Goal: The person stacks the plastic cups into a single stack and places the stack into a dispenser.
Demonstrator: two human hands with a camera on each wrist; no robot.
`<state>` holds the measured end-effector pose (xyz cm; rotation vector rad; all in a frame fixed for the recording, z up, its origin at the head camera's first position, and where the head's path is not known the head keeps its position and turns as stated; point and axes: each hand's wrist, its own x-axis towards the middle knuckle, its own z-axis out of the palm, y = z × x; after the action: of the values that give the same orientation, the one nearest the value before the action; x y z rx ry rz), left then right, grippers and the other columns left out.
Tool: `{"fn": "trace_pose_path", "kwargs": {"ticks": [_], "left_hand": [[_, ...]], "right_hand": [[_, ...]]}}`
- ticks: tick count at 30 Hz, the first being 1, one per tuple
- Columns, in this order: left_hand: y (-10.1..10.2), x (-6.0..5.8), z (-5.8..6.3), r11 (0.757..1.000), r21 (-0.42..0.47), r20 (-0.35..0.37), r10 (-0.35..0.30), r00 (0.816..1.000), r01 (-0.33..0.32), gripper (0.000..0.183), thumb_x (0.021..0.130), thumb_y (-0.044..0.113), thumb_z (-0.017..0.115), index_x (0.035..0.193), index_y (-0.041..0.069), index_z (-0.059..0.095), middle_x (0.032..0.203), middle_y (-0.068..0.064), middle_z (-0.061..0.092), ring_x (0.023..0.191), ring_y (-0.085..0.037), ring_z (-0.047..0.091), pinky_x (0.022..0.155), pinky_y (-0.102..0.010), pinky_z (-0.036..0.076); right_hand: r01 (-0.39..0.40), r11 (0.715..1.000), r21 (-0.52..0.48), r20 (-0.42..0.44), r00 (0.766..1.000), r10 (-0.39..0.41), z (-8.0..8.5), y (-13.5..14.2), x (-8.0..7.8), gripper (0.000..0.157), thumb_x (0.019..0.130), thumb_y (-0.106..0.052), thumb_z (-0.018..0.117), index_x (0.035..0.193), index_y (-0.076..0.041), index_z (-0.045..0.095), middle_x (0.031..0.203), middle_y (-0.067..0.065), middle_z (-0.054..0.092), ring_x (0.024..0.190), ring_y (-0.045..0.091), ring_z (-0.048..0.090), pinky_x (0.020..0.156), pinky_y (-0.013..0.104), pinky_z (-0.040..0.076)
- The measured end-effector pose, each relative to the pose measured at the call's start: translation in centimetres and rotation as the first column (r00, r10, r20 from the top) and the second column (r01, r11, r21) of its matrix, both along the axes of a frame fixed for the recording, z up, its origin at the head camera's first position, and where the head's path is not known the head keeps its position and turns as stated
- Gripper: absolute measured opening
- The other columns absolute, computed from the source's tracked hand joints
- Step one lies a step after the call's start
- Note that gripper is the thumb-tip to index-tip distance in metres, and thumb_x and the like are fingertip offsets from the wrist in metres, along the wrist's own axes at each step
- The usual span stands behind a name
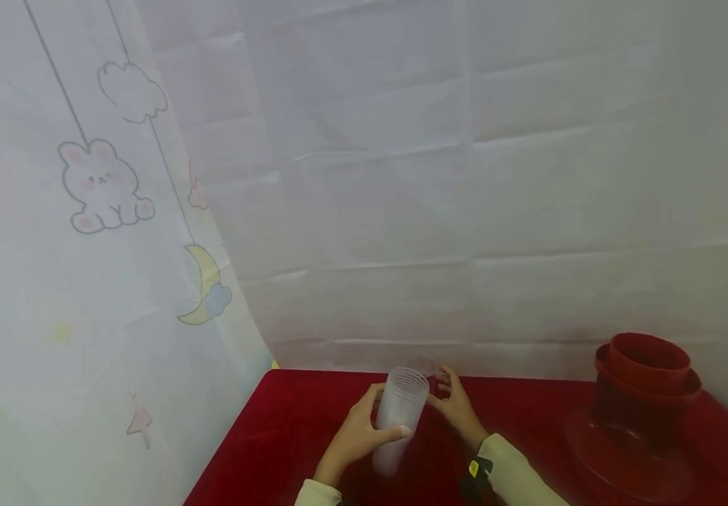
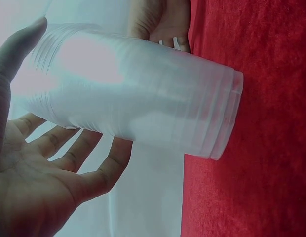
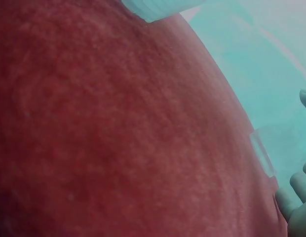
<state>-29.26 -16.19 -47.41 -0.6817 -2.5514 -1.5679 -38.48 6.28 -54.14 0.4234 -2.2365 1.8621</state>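
A tall stack of clear plastic cups (image 1: 398, 422) leans slightly, its open rims facing up, in the head view. My left hand (image 1: 364, 429) grips this stack from the left, thumb across its near side. The left wrist view shows the nested cups (image 2: 143, 89) between the thumb and the spread fingers (image 2: 116, 160). Just right of the rims, my right hand (image 1: 459, 407) holds a single clear cup (image 1: 424, 366) between thumb and fingers. Only fingertips of that hand (image 3: 298, 148) and the single cup's edge (image 3: 263, 153) show in the right wrist view.
A red cloth (image 1: 301, 414) covers the table. At the right stands a red plastic vessel (image 1: 642, 414) with a wide, flared base. Behind the table hangs a creased white sheet (image 1: 364, 211), and a sheet with cartoon drawings (image 1: 105, 190) hangs on the left.
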Motion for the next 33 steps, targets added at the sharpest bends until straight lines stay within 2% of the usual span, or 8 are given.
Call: {"fn": "trace_pose_path", "kwargs": {"ticks": [7,12,18,27,33], "left_hand": [[0.0,-0.6,-0.1,1.0,-0.006,0.001,0.007,1.0,-0.007,0.071,0.082,0.038,0.081,0.142,0.027,0.043,0.127,0.0,0.059,0.108,-0.017,0.06,0.075,-0.033,0.056],[0.0,-1.0,-0.4,1.0,-0.007,-0.005,0.015,1.0,-0.015,0.07,0.083,0.036,0.081,0.141,0.028,0.044,0.126,0.001,0.06,0.108,-0.016,0.06,0.076,-0.033,0.055],[0.1,-1.3,-0.2,0.999,-0.013,0.002,0.04,0.999,-0.04,0.071,0.083,0.038,0.081,0.142,0.029,0.043,0.126,0.002,0.059,0.108,-0.017,0.06,0.077,-0.034,0.055],[0.3,-1.6,-0.4,0.999,-0.012,0.02,0.044,0.999,-0.044,0.069,0.084,0.038,0.079,0.142,0.029,0.043,0.126,0.002,0.059,0.107,-0.017,0.06,0.075,-0.033,0.056],[0.2,-1.9,-0.3,0.998,-0.011,0.004,0.062,0.998,-0.062,0.069,0.083,0.036,0.081,0.141,0.03,0.043,0.125,0.002,0.06,0.106,-0.016,0.06,0.074,-0.032,0.055]], "right_hand": [[0.004,1.0,-0.01,0.014,1.0,-0.004,-0.9,-0.2,-1.6,0.074,0.087,-0.002,0.075,0.146,0.007,0.032,0.14,0.036,0.045,0.125,0.052,0.046,0.099,0.061,0.043],[0.013,1.0,0.011,0.051,0.999,-0.014,-0.8,-0.1,-2.1,0.076,0.087,-0.005,0.076,0.147,0.006,0.031,0.142,0.035,0.044,0.127,0.051,0.046,0.099,0.06,0.043],[-0.001,1.0,0.031,0.065,0.998,-0.001,-0.3,-0.3,-2.7,0.078,0.088,-0.009,0.076,0.148,0.006,0.029,0.142,0.035,0.043,0.128,0.051,0.044,0.1,0.061,0.043],[-0.022,1.0,-0.01,-0.012,1.0,0.022,-1.3,-1.1,-3.6,0.07,0.087,-0.002,0.075,0.145,0.006,0.036,0.139,0.034,0.045,0.123,0.052,0.049,0.094,0.06,0.047],[-0.042,0.998,-0.035,-0.007,0.999,0.042,-1.1,-1.7,-4.6,0.071,0.089,-0.004,0.074,0.147,0.005,0.034,0.137,0.033,0.048,0.124,0.05,0.049,0.095,0.057,0.047]]}}
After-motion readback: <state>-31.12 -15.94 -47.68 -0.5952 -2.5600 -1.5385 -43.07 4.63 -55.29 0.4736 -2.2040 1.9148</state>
